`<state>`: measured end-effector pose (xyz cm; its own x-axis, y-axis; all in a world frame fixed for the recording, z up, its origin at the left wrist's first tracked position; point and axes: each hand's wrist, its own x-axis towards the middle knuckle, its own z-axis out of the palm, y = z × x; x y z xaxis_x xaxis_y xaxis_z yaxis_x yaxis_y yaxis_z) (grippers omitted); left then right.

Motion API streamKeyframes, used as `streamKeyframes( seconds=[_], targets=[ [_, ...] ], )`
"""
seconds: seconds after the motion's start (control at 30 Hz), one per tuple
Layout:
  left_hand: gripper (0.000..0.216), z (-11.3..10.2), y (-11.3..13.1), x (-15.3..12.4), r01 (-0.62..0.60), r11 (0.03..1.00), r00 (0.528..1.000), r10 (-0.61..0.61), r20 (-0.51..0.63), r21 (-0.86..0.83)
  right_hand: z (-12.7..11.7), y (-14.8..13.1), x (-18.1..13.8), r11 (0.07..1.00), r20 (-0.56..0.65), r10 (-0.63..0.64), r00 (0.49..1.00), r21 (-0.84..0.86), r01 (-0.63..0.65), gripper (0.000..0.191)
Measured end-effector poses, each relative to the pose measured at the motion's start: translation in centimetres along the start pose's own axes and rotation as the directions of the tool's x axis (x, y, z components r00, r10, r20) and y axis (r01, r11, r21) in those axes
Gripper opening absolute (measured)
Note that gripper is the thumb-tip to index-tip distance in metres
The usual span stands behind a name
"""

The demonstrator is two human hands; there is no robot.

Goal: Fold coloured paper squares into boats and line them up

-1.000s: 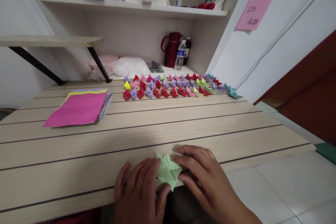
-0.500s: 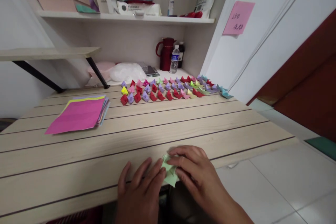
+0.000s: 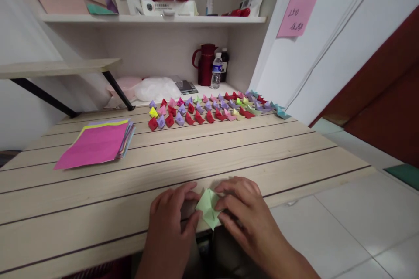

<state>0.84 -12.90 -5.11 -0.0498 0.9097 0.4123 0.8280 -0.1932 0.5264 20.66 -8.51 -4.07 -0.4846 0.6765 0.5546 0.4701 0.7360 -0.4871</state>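
A small piece of folded light green paper [image 3: 208,207] lies at the front edge of the table, its near corner over the edge. It is diamond-shaped with creases across its middle. My left hand [image 3: 175,218] pinches its left corner, with the thumb below and the fingers curled above. From the other side, my right hand [image 3: 244,209] grips the paper, its fingertips resting on the right part and covering that corner. Farther back stand rows of small folded paper boats, among them a red paper boat [image 3: 209,117], in several colours.
To the left lies a stack of coloured paper [image 3: 93,144] with a magenta sheet on top. Behind the boats stand a dark red jug [image 3: 205,65] and a water bottle [image 3: 216,71]. A small raised shelf [image 3: 59,67] on black legs is at the left.
My left hand has gone from lying with fingers spread to pinching the green paper's left corner. The paper now shows a wider, flatter diamond. The camera view has shifted slightly.
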Motion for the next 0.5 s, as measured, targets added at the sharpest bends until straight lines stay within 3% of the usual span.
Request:
streamKeyframes(
  seconds=[0.13,0.27,0.33,0.5],
  targets=[
    [0.032,-0.7,0.3,0.9,0.086,0.995,0.995,-0.083,0.064,-0.046,-0.2,-0.1,0.2,0.999,0.021,-0.037,0.999,0.021,0.036,0.017],
    [0.014,-1.4,0.4,2.6,0.112,0.985,0.956,-0.072,0.283,-0.128,-0.2,0.2,0.1,0.997,-0.003,-0.07,0.998,0.025,0.07,0.019],
    [0.013,-1.6,0.4,3.3,0.142,0.977,0.934,-0.079,0.348,-0.159,-0.1,0.5,0.1,0.995,-0.001,-0.096,0.995,0.03,0.096,0.02],
    [0.023,-1.8,1.0,4.0,0.322,0.907,0.902,-0.206,0.38,-0.271,0.0,0.9,0.1,0.989,0.017,-0.139,0.99,0.056,0.138,0.017]
  ],
)
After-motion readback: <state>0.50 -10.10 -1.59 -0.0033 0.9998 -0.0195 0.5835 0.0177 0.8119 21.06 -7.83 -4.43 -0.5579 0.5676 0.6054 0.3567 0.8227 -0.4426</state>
